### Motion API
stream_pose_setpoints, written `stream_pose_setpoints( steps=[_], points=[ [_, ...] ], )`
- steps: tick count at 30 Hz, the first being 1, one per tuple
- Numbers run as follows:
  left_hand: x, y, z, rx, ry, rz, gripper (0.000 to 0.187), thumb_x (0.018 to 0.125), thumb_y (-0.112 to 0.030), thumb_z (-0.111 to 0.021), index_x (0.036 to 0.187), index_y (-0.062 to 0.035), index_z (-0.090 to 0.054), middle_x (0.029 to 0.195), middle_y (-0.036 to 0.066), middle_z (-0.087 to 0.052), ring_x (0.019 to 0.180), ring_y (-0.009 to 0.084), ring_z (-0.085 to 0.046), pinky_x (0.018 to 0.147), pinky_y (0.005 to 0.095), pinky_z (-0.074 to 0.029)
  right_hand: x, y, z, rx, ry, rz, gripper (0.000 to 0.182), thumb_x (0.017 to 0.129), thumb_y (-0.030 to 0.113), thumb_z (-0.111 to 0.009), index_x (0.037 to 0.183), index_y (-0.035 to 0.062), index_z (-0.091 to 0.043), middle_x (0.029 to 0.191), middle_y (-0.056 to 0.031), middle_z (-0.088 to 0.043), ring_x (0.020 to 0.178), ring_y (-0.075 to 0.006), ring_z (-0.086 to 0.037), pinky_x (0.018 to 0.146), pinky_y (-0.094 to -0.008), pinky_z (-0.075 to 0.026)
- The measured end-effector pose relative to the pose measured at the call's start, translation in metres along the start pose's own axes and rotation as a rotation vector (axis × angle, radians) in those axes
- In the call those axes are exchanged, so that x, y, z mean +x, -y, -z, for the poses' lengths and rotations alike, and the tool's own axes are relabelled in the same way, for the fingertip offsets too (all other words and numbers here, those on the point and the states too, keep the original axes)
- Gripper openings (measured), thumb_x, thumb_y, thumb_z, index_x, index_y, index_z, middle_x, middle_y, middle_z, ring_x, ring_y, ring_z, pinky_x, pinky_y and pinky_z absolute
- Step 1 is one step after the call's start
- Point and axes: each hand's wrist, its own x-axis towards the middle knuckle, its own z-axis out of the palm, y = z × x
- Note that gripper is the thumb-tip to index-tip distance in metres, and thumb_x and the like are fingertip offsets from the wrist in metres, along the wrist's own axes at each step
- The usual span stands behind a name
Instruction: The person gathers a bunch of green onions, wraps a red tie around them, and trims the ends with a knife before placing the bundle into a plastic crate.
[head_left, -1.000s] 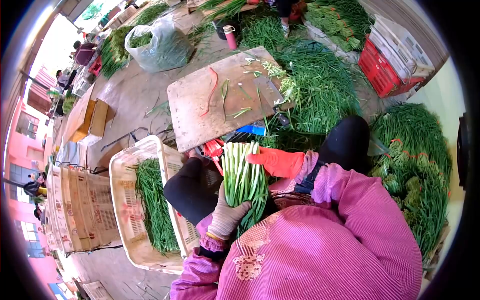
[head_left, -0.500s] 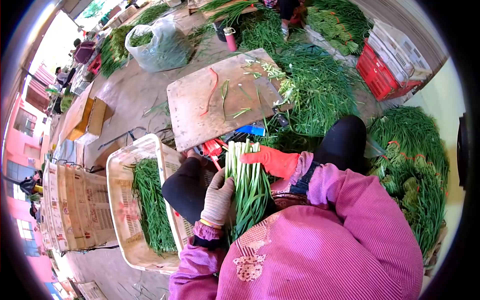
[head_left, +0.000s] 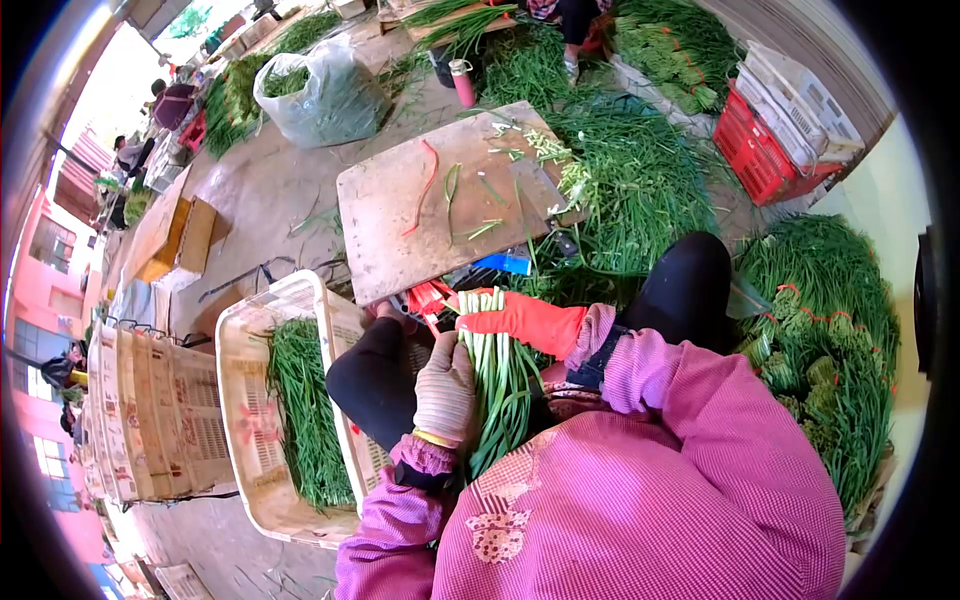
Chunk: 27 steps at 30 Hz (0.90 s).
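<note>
A bundle of green stalks stands upright in front of my body, white ends toward the board and leaves toward my lap. My right hand, in an orange-red glove, wraps round the bundle just below the white ends. On the bundle's left side, my left hand, in a pale knitted glove, is closed against the stalks, its fingertips partly hidden. Red strips lie just beyond the hands, by the edge of the wooden board. The board carries a red strip, loose leaves and cut white pieces.
Left of my knee is a cream crate holding greens, beside stacked crates. Heaped greens lie beyond the board. Tied bundles and a red crate are at right. Other people sit in the background.
My right hand has shifted left across the bundle and now wraps further round its white ends. My left hand has moved slightly up beside it.
</note>
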Motion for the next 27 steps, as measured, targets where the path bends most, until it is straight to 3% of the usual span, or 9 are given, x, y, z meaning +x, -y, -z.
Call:
stream_pose_setpoints(
  steps=[2,6,9,12,18,20,21,22,27],
  points=[
    [0.001,-0.011,0.001,0.215,0.022,0.02,0.019,0.096,-0.011,-0.049,0.105,0.0009,-0.06,0.08,0.009,-0.063,0.073,0.0132,-0.057,0.068,0.0287,-0.048,-0.005,0.007,-0.001,0.006,0.027,-0.021,0.049,0.089,0.025,-0.065,0.132,0.0053,-0.051,0.114,-0.0055,-0.063,0.103,-0.0114,-0.058,0.091,-0.0284,-0.044],
    [0.004,0.02,-0.006,0.156,0.011,-0.041,0.02,0.097,-0.012,-0.048,0.109,-0.0002,-0.059,0.081,0.009,-0.063,0.071,0.0147,-0.057,0.067,0.0295,-0.048,0.002,0.001,0.0,0.052,-0.015,-0.02,0.048,0.086,0.022,-0.069,0.128,0.0048,-0.053,0.105,-0.0032,-0.065,0.097,-0.0107,-0.06,0.087,-0.0274,-0.047],
    [-0.005,0.002,-0.003,-0.016,-0.034,-0.024,0.026,0.098,-0.02,-0.048,0.116,-0.0038,-0.058,0.086,0.02,-0.064,0.076,0.0287,-0.063,0.071,0.0349,-0.049,0.009,-0.005,0.006,-0.076,-0.004,0.059,0.045,0.085,0.02,-0.071,0.125,0.0056,-0.054,0.102,-0.0017,-0.066,0.094,-0.0097,-0.06,0.085,-0.0274,-0.048],
    [-0.006,0.009,-0.009,0.048,-0.06,-0.035,0.027,0.098,-0.02,-0.047,0.117,-0.0036,-0.058,0.089,0.021,-0.064,0.08,0.0289,-0.063,0.073,0.035,-0.048,0.006,-0.002,0.006,-0.212,-0.02,0.108,0.045,0.086,0.017,-0.069,0.125,0.0058,-0.053,0.101,-0.0027,-0.066,0.094,-0.0109,-0.061,0.088,-0.0283,-0.048],
    [-0.001,0.006,-0.005,-0.154,0.029,0.031,0.03,0.097,-0.019,-0.047,0.119,-0.0006,-0.054,0.1,0.021,-0.064,0.091,0.0294,-0.063,0.079,0.034,-0.048,0.01,0.001,-0.003,0.193,0.135,0.123,0.036,0.086,0.012,-0.065,0.119,-0.0005,-0.058,0.104,-0.0096,-0.067,0.097,-0.0185,-0.063,0.092,-0.0312,-0.047],
    [0.009,0.016,-0.001,-0.06,-0.008,-0.061,0.025,0.097,-0.016,-0.045,0.113,-0.0001,-0.055,0.096,0.016,-0.064,0.088,0.0258,-0.061,0.079,0.0335,-0.047,0.011,0.013,-0.011,0.181,0.109,0.22,0.026,0.084,0.01,-0.065,0.108,-0.0004,-0.062,0.092,-0.0084,-0.068,0.092,-0.0164,-0.064,0.085,-0.0282,-0.049],
    [0.014,0.008,0.001,-0.053,-0.009,-0.291,0.021,0.097,-0.013,-0.043,0.11,-0.0003,-0.055,0.09,0.013,-0.062,0.083,0.0242,-0.059,0.078,0.0334,-0.048,0.01,0.028,-0.016,0.157,0.116,0.274,0.024,0.084,0.01,-0.065,0.106,-0.0008,-0.062,0.09,-0.009,-0.068,0.09,-0.017,-0.064,0.084,-0.0292,-0.049],
    [0.021,-0.001,0.01,-0.026,0.017,-0.225,0.019,0.097,-0.012,-0.043,0.108,-0.0008,-0.054,0.089,0.013,-0.059,0.083,0.0246,-0.058,0.077,0.0325,-0.048,0.01,0.043,-0.019,0.133,0.122,0.326,0.022,0.084,0.009,-0.064,0.103,-0.0011,-0.062,0.088,-0.0095,-0.068,0.088,-0.0176,-0.065,0.083,-0.0303,-0.05],
    [0.069,-0.06,0.063,-0.756,0.1,-0.086,0.041,0.096,-0.021,-0.051,0.131,-0.0032,-0.043,0.115,0.01,-0.057,0.099,0.0181,-0.055,0.08,0.0298,-0.047,-0.012,0.174,-0.02,0.081,0.079,0.593,0.028,0.083,0.011,-0.063,0.107,-0.0024,-0.059,0.09,-0.0124,-0.066,0.082,-0.0224,-0.066,0.075,-0.036,-0.055]
  ],
)
